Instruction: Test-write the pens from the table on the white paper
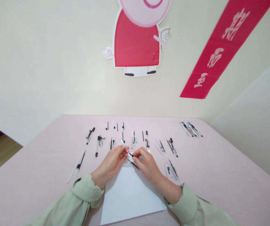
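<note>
Over the far end of a white sheet of paper (132, 191), my left hand (113, 158) is closed on a clear pen barrel (123, 143) that slants up and away to the left. Close beside it, my right hand (146, 161) pinches a small black pen part (131, 154), its tip near the barrel's lower end. Whether the two touch, I cannot tell. Beneath the right fingers lies a dark, thin pen refill (134, 164). Some clear plastic also shows by the right palm, partly hidden.
Taken-apart pens lie in small groups around the pink table (43, 163), such as a capped pen (97, 146), refill and barrel (78, 166) and more parts (172, 169). Several whole pens (191, 129) sit in a row at back right. The wall (55, 78) rises behind.
</note>
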`<state>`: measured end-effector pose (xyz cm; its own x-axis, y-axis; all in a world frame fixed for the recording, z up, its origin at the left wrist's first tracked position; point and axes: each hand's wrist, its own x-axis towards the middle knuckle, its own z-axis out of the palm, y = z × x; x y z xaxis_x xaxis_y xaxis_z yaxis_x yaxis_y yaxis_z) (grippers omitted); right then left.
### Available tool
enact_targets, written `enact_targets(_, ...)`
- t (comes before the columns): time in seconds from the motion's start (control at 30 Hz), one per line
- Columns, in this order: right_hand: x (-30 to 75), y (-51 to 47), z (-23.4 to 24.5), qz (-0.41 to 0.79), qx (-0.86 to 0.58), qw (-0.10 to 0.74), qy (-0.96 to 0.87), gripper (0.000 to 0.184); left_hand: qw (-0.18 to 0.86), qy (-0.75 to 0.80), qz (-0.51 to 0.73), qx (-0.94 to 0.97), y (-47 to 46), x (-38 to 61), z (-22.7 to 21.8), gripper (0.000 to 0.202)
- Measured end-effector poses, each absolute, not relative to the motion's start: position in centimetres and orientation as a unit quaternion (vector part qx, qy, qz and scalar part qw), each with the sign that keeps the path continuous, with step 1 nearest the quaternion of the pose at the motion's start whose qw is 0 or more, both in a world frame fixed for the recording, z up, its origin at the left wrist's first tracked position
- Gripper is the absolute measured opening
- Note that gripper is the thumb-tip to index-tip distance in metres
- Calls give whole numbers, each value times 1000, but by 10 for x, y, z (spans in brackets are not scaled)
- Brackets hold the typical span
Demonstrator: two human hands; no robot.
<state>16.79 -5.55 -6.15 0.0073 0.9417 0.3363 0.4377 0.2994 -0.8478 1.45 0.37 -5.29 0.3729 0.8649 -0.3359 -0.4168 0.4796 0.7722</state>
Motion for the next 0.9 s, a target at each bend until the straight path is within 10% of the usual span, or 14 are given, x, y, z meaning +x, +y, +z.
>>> enact_targets(0.9, 166, -57, -55, 258, -531, 488, -643, 7, 737, 353, 435, 379, -12, 22, -43, 47)
